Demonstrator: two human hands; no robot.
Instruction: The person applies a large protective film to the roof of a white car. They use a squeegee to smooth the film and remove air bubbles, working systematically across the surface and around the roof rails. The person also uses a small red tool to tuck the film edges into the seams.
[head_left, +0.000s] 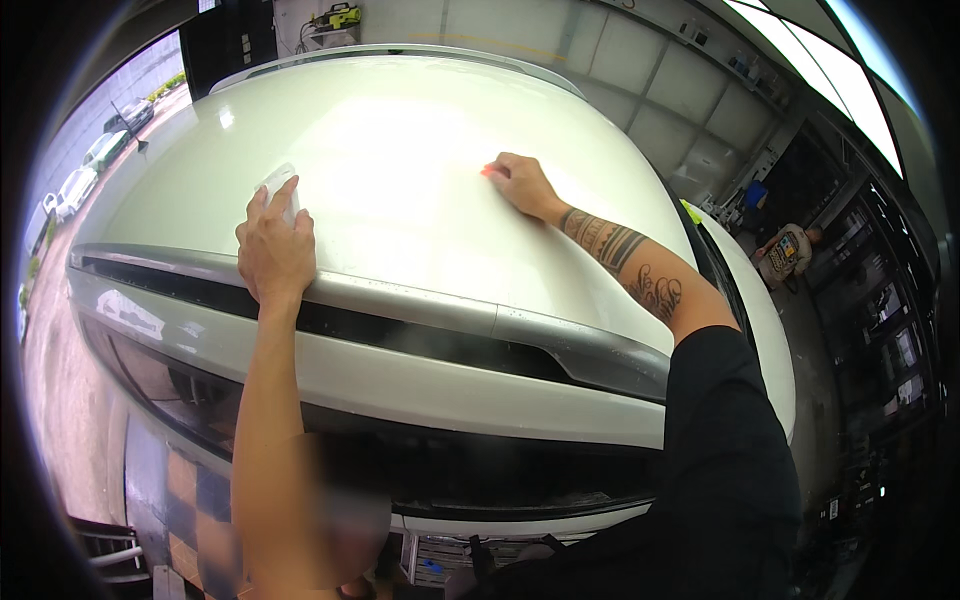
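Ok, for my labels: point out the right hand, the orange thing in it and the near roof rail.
Right hand (523,186), head view: its middle.
Orange thing (488,170), head view: its exposed end.
Near roof rail (420,304), head view: its silver middle.

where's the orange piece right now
In the head view, the orange piece is at the upper middle, at the fingertips of the right hand, over the white roof.

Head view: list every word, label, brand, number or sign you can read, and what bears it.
No text reads clearly.
Curling black tattoo script on the right forearm: not clearly legible.
Multicoloured print on a beige shirt in the background: too small and blurred.
Glossy white car roof: no lettering shows.
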